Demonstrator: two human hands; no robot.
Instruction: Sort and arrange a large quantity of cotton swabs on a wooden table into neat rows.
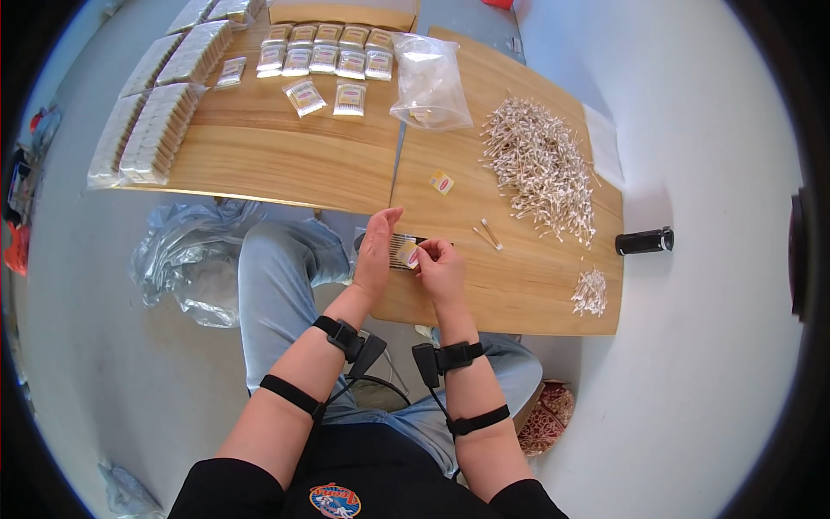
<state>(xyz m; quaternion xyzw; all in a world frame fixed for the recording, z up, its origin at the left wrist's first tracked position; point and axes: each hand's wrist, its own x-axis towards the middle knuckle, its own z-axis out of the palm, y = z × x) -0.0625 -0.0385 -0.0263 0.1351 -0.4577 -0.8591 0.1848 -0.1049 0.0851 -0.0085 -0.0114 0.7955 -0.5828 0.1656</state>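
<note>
At the table's near edge my left hand (376,253) stands on its side, fingers stretched out and together, along a row of cotton swabs (396,251) on a dark flat holder (422,241). My right hand (442,270) pinches a small yellow-and-white card (409,253) over the right part of that row. The left hand's palm side is partly hidden, and no grip shows there. Two loose swabs (490,234) lie to the right of my right hand. Another yellow-and-white card (442,182) rests farther off on the wood.
A large heap of swabs (540,164) covers the right side, with a smaller heap (590,293) nearer me. A black cylinder (644,241) is by the wall. Filled swab packets (324,59), a clear bag (428,78) and stacked bundles (160,130) occupy the far and left areas.
</note>
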